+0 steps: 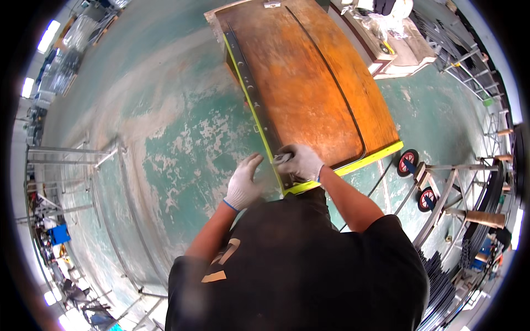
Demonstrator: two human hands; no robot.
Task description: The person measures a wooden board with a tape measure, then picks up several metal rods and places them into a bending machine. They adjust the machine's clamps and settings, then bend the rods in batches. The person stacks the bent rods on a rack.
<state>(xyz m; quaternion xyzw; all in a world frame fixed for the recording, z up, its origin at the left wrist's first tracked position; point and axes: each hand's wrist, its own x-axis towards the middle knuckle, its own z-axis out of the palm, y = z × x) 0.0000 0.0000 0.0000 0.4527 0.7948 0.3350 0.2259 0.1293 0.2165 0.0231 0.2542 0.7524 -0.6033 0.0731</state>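
A white-gloved right hand (302, 163) of mine is at the near left corner of an orange-brown workbench (309, 94). Its fingers are curled round a small greyish thing that I cannot make out. My left hand (244, 182), gloved too, hovers just off the bench's left edge with fingers apart and nothing seen in it. Along that edge lies a long dark strip with holes (249, 83), beside the yellow-green edging (251, 105). A thin black rod (331, 66), bent near its close end, rests lengthwise on the bench top.
At the far right stands a pale-topped table (411, 47) with clear plastic wrap. A trolley frame with red-hubbed wheels (408, 163) is right of the bench. Bundled dark rods (441, 287) lie lower right. Metal racks (72, 157) stand left on the worn green floor (187, 138).
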